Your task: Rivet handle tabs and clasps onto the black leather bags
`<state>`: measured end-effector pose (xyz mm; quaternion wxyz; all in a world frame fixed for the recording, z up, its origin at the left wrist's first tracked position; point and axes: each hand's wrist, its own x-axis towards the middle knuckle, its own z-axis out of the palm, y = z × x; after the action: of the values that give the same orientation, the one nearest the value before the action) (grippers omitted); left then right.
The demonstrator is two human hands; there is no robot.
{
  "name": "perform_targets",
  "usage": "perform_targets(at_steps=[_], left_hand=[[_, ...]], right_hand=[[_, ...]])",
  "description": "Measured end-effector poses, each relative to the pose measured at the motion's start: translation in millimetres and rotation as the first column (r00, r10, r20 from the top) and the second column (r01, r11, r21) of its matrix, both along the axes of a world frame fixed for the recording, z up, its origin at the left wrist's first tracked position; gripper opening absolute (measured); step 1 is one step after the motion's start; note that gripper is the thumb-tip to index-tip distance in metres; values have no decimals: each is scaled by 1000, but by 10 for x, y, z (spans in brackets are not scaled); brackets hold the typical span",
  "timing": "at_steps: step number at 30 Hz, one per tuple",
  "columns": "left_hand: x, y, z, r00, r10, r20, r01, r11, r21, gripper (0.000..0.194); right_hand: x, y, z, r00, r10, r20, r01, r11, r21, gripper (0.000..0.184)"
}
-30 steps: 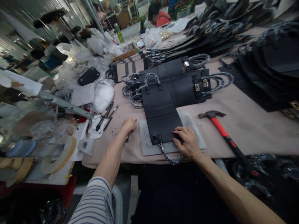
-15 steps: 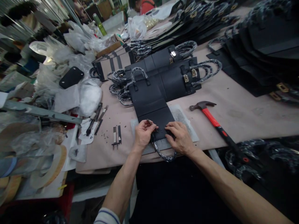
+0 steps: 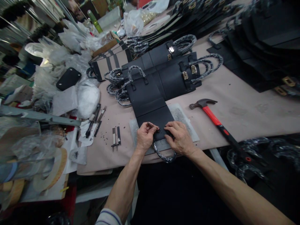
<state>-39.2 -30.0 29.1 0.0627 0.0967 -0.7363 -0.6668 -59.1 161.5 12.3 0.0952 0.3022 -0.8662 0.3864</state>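
Observation:
A black bag panel [image 3: 152,107] lies across a pale board [image 3: 181,117] on the table, its near end between my hands. My left hand [image 3: 145,136] is closed around a thin metal punch [image 3: 150,125], whose tip is down at the panel by the left end of the near handle. That handle [image 3: 164,157], wrapped in clear plastic, loops over the table's front edge. My right hand [image 3: 180,137] pinches the black tab at the handle's other end, fingertips resting on the panel; the tab is mostly hidden under the fingers.
To the right lies a claw hammer [image 3: 211,117] with a red and black grip. Several thin tools [image 3: 116,137] are at left, near plastic bags [image 3: 87,97]. Finished-looking black panels with handles [image 3: 178,75] are behind, and a large stack [image 3: 264,56] stands far right.
The view has shifted slightly. Both hands stay at nearly the same place on the panel, the left still holding the punch; the hammer and panels have not moved.

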Motion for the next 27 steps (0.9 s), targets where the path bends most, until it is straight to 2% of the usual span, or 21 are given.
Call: perform_targets(at_steps=[5,11,16,22,24,27], left_hand=[[0,-19,-41,1000,8,-21,-7,999,39,12],[-15,-38,-23,998,-39,-49,39,999,3,4],[2,-19,-3,994,-71,-84,60,990,-126,7],[60,20,-54,979,-68,-193,-4,936,-351,9],[59,25,-64,979,-54,-198,-23,930,-367,9],[41,28,-55,986,-21,-165,-34,946,-322,8]], right_hand=[[2,2,3,1000,-1,18,1,1000,-8,26],[2,0,1,1000,4,3,-4,1000,-5,24],[4,0,16,1000,-1,-8,1,1000,5,22],[-10,13,-12,1000,6,1,-5,1000,-25,21],[-34,42,-31,999,29,26,-27,997,-67,19],[-80,102,-49,993,98,67,-88,985,-148,16]])
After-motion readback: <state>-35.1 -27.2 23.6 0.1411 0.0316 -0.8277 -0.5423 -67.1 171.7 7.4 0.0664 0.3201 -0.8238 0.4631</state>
